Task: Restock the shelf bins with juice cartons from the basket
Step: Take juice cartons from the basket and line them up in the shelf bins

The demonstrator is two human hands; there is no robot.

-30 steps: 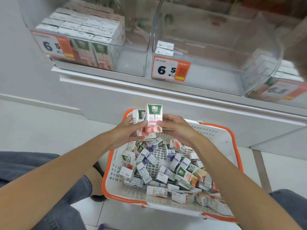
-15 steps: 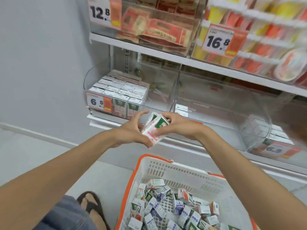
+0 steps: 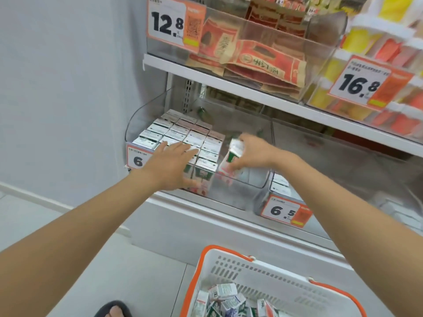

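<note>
Carton (image 3: 231, 157) in right hand (image 3: 254, 154), tilted, white top w/ green panel and pink lower part; print too blurred to read. Fingers wrap it from above, and it sits inside the clear bin (image 3: 242, 188) on the lower shelf, just right of the stocked block. Looks like more than one carton in that grip, can't tell for sure.

Left hand (image 3: 170, 165) flat and open, palm down, fingers spread on the tops of the stocked cartons (image 3: 183, 133) at the block's near edge; grasping nothing. Block fills the bin's left part in neat rows, upright; green logos on near faces, text unreadable.

Price tag (image 3: 137, 160) on bin front, partly behind left wrist: "6" shows. Next bin to the right has tag (image 3: 286, 212) reading "6.5" w/ orange QR panel.

Upper shelf: tag "12.8" (image 3: 169, 24) over red-and-brown pouches (image 3: 263, 62); right of it tag "16.8" (image 3: 364, 84) over yellow and orange packs, blurred.

Near, bottom right: white basket (image 3: 274, 277) w/ orange rim, loose cartons (image 3: 225, 298) jumbled inside. Dark sandal (image 3: 113, 310) at bottom edge on grey floor.
</note>
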